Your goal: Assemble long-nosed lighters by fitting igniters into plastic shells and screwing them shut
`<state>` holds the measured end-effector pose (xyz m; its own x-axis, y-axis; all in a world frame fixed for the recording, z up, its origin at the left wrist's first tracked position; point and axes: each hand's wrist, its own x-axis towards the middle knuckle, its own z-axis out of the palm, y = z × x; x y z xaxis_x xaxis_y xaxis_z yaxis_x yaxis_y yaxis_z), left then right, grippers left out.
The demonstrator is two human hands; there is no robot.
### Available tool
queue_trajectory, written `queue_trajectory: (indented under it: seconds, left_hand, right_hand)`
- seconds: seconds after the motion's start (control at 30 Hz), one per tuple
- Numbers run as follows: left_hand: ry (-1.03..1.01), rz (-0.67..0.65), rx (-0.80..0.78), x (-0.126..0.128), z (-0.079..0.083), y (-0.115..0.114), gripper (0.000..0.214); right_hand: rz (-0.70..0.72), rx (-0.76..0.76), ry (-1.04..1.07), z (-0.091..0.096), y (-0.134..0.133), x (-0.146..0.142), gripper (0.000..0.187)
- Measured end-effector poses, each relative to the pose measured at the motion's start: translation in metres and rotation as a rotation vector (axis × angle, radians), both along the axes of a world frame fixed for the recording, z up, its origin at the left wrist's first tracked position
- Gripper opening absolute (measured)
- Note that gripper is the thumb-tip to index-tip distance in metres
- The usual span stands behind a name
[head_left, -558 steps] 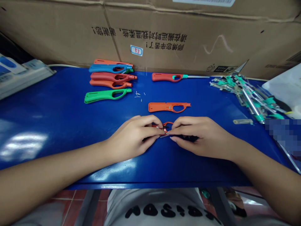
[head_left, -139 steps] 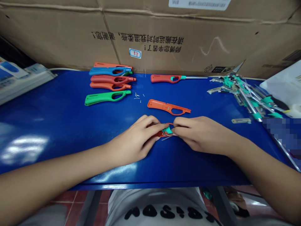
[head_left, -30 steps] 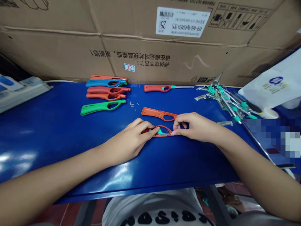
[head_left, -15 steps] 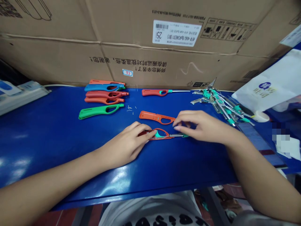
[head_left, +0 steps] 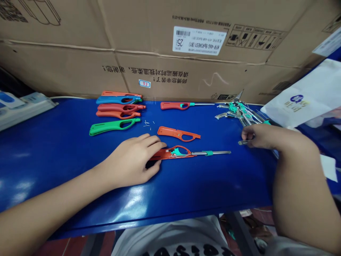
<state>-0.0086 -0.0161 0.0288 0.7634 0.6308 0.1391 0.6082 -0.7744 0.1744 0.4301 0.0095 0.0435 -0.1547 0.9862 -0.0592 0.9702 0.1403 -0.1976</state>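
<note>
My left hand (head_left: pixel 134 156) lies on the handle end of an open red lighter half shell (head_left: pixel 170 154) on the blue table (head_left: pixel 53 149), fingers curled over it. A green trigger and a metal tube with a green collar (head_left: pixel 210 153) sit in that shell, pointing right. My right hand (head_left: pixel 262 137) is off to the right, pinching a small flat metal piece (head_left: pixel 243 142) near the pile of metal and green inner parts (head_left: pixel 239 111). A second orange half shell (head_left: pixel 178 133) lies just behind.
A stack of coloured lighter shells (head_left: pixel 118 108) and a green one (head_left: pixel 112 126) lie at the back left. An assembled red lighter (head_left: pixel 183 105) lies by the cardboard boxes (head_left: pixel 170 53). Small pins (head_left: pixel 148 123) are scattered. A white bag (head_left: pixel 306 96) sits at right.
My right hand has let go of the lighter on the table and moved right to the small metal piece. My left hand has slid back onto the shell's handle.
</note>
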Motion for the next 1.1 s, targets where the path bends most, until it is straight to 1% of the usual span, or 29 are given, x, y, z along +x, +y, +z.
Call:
queue_trajectory:
  seconds: [0.1, 0.13, 0.17, 0.23, 0.27, 0.3, 0.33, 0.37, 0.43, 0.5, 0.53, 0.6, 0.73, 0.8, 0.9, 0.97, 1.1]
  left_hand:
    - [-0.029, 0.014, -0.088, -0.002, -0.001, 0.000, 0.026]
    - [-0.059, 0.012, -0.125, -0.001, -0.003, 0.000, 0.024]
    - [-0.097, 0.005, -0.159, -0.001, -0.006, 0.000, 0.022]
    - [-0.171, -0.012, -0.204, 0.002, -0.014, 0.000, 0.022]
    - [-0.210, -0.021, -0.212, 0.003, -0.017, 0.000, 0.023]
    - [-0.246, -0.027, -0.216, 0.005, -0.021, 0.000, 0.026]
    - [-0.278, -0.022, -0.217, 0.006, -0.023, 0.000, 0.028]
    - [-0.305, -0.014, -0.211, 0.007, -0.025, 0.000, 0.032]
    - [-0.346, 0.013, -0.176, 0.009, -0.026, -0.001, 0.044]
    - [-0.387, 0.025, -0.134, 0.010, -0.024, -0.004, 0.056]
    - [-0.411, 0.018, -0.119, 0.011, -0.023, -0.006, 0.058]
    - [-0.463, -0.023, -0.115, 0.014, -0.021, -0.010, 0.051]
    - [-0.542, -0.099, -0.100, 0.019, -0.023, -0.016, 0.031]
    - [-0.554, -0.117, -0.082, 0.020, -0.026, -0.016, 0.026]
    - [-0.543, -0.102, -0.099, 0.018, -0.028, -0.012, 0.025]
    - [-0.530, -0.080, -0.111, 0.016, -0.028, -0.009, 0.025]
    - [-0.512, -0.056, -0.118, 0.012, -0.027, -0.006, 0.025]
  right_hand:
    - [0.002, -0.121, -0.054, 0.004, 0.006, -0.016, 0.010]
    - [0.027, -0.114, -0.053, 0.007, 0.007, -0.025, 0.008]
    - [0.062, -0.088, -0.037, 0.009, 0.008, -0.036, 0.007]
    - [0.169, -0.017, 0.017, 0.013, 0.006, -0.063, 0.016]
    - [0.276, 0.111, 0.101, 0.014, 0.003, -0.079, 0.018]
    - [0.382, 0.190, 0.191, 0.013, -0.001, -0.094, 0.020]
    - [0.478, 0.234, 0.271, 0.012, -0.005, -0.109, 0.021]
    - [0.556, 0.226, 0.335, 0.009, -0.010, -0.124, 0.024]
    - [0.618, 0.202, 0.383, 0.000, -0.020, -0.146, 0.023]
    - [0.666, 0.194, 0.395, -0.009, -0.028, -0.161, 0.019]
    - [0.697, 0.200, 0.412, -0.013, -0.031, -0.166, 0.019]
    - [0.739, 0.220, 0.440, -0.019, -0.034, -0.171, 0.019]
    - [0.752, 0.243, 0.400, -0.023, -0.036, -0.175, 0.014]
    - [0.732, 0.259, 0.382, -0.022, -0.035, -0.174, 0.012]
    - [0.658, 0.262, 0.372, -0.019, -0.032, -0.170, 0.012]
    - [0.593, 0.226, 0.356, -0.017, -0.029, -0.165, 0.013]
    - [0.499, 0.075, 0.345, -0.015, -0.027, -0.156, 0.009]
